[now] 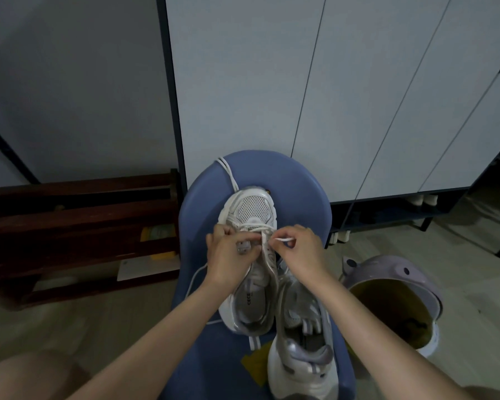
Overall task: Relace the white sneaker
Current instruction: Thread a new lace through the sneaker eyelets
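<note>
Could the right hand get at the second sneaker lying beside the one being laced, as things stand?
Probably yes. The second sneaker lies open on the blue stool right under the right forearm, nothing covering it. But the right hand pinches the lace end and would need to release it.

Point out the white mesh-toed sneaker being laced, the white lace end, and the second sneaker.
white mesh-toed sneaker (253,209), head view, mesh toe.
white lace end (285,239), head view, tip at the right hand.
second sneaker (303,368), head view, heel.

white sneaker (250,226) sits toe-away on a blue stool (300,192), second sneaker (302,342) just right and nearer. left hand (228,255) grips the eyelet area, right hand (298,249) pinches the lace (285,240) end. purple bin (393,272) on the right
</note>
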